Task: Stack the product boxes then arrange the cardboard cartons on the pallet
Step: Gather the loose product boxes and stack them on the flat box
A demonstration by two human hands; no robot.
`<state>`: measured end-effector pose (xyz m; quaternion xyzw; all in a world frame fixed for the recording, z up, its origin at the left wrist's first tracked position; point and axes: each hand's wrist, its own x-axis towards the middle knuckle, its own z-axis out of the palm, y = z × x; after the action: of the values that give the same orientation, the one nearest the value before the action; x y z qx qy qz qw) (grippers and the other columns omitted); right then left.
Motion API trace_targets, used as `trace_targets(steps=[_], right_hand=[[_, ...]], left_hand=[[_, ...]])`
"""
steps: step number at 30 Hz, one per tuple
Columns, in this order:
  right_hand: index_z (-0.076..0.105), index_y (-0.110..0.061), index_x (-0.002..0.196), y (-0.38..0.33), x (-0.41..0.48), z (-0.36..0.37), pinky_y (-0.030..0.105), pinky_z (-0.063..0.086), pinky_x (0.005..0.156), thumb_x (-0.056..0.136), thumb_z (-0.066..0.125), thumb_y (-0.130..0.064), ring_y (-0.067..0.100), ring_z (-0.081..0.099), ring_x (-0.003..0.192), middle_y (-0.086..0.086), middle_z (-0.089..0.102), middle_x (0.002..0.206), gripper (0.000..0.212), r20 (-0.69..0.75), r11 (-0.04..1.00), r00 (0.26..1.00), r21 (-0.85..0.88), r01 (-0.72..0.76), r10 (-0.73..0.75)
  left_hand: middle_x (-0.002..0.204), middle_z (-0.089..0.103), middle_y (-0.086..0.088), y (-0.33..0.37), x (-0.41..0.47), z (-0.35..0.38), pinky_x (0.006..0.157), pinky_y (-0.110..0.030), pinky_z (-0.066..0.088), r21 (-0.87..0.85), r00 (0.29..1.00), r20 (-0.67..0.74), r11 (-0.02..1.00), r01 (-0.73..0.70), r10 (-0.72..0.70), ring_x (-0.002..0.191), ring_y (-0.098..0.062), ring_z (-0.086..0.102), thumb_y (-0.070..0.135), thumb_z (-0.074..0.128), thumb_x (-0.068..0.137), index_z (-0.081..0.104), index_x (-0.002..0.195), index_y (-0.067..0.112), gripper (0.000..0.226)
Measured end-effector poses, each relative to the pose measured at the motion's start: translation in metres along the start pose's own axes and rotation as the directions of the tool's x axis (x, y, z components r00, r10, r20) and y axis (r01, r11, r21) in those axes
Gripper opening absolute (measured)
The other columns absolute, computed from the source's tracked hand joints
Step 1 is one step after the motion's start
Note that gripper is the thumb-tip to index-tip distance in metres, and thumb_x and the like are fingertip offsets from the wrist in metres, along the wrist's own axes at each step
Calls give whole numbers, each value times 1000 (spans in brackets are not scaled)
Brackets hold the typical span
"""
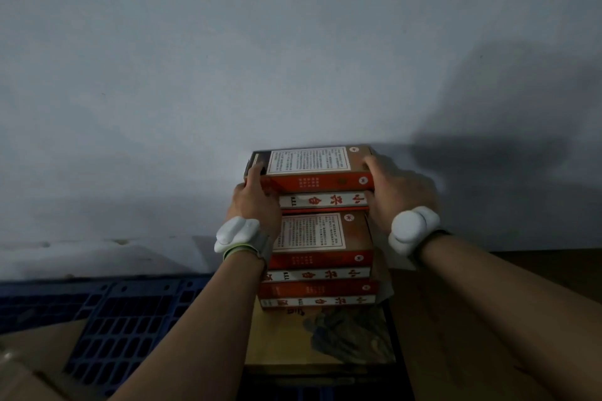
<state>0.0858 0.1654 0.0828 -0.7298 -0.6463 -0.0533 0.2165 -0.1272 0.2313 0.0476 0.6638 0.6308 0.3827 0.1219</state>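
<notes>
A red and brown product box (309, 169) with a white text label on top sits against the wall, on another box with a white side band (322, 199). My left hand (252, 197) grips its left end and my right hand (395, 190) grips its right end. In front stands a lower stack of the same boxes (321, 267), several high, resting on a large flat yellow box (321, 338). Both wrists carry white devices.
A blue plastic pallet (123, 329) lies at lower left under the boxes. A brown cardboard carton (29, 365) is at the bottom left corner, another carton surface (488, 319) at right. A grey-white wall (293, 58) fills the upper view.
</notes>
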Motion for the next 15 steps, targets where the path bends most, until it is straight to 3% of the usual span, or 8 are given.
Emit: trace_targets(steps=[3, 5, 7, 9, 10, 12, 14, 15], right_hand=[[18, -31, 147, 9, 4, 9, 19, 37, 63, 94, 50, -38, 13, 58, 82, -2, 63, 118, 62, -12, 980, 997, 187, 73, -72], [17, -29, 148, 15, -5, 20, 23, 44, 74, 91, 56, -42, 19, 62, 103, -5, 58, 127, 70, -73, 899, 994, 435, -40, 80], [19, -20, 149, 16, -10, 35, 27, 40, 84, 90, 56, -46, 28, 54, 121, 5, 51, 139, 75, 29, 657, 938, 706, -264, 346], [27, -12, 147, 17, -8, 49, 35, 43, 92, 89, 53, -52, 32, 47, 128, 11, 52, 136, 75, 260, 335, 858, 840, -428, 444], [28, -13, 147, 20, -7, 55, 44, 41, 100, 88, 49, -58, 34, 40, 133, 13, 47, 142, 77, 371, 214, 822, 843, -494, 433], [31, -17, 147, 23, -6, 60, 55, 28, 112, 85, 41, -69, 35, 35, 138, 15, 37, 150, 81, 489, 104, 786, 821, -561, 378], [51, -18, 134, 23, -7, 59, 54, 36, 108, 80, 39, -76, 35, 52, 124, 16, 55, 135, 81, 515, 40, 800, 833, -552, 309], [60, -17, 125, 23, -7, 58, 53, 41, 104, 75, 39, -80, 34, 60, 114, 15, 64, 124, 83, 516, 24, 809, 839, -544, 281]], left_hand=[[110, 66, -9, 1, 6, 4, 72, -33, 42, -116, 998, -30, 992, 57, -61, 80, -26, 57, 38, 47, 87, 34, 138, 40, 52], [120, 62, -14, -7, 8, 3, 75, -32, 37, -239, 971, -20, 944, 225, -237, 84, -26, 55, 49, 41, 89, 27, 145, 34, 60], [135, 53, -9, -21, 12, -2, 77, -29, 43, -495, 882, 148, 739, 457, -447, 94, -26, 56, 59, 37, 90, 29, 147, 21, 68], [133, 44, 6, -29, 13, -9, 70, -25, 53, -608, 774, 403, 489, 625, -488, 96, -20, 56, 71, 35, 88, 34, 145, 17, 78], [135, 44, 4, -30, 14, -12, 76, -27, 52, -562, 751, 492, 498, 661, -441, 105, -21, 55, 76, 31, 85, 34, 146, 16, 86], [152, 34, -4, -37, 25, -16, 104, -41, 36, -496, 752, 523, 575, 651, -401, 135, -28, 37, 82, 22, 81, 29, 149, 15, 96], [152, 35, -7, -51, 27, -15, 112, -48, 22, -493, 725, 544, 539, 683, -422, 141, -30, 28, 86, 20, 78, 27, 150, 17, 100], [144, 45, -7, -57, 23, -12, 112, -51, 24, -517, 686, 606, 457, 724, -402, 136, -32, 35, 87, 22, 76, 30, 149, 18, 101]])
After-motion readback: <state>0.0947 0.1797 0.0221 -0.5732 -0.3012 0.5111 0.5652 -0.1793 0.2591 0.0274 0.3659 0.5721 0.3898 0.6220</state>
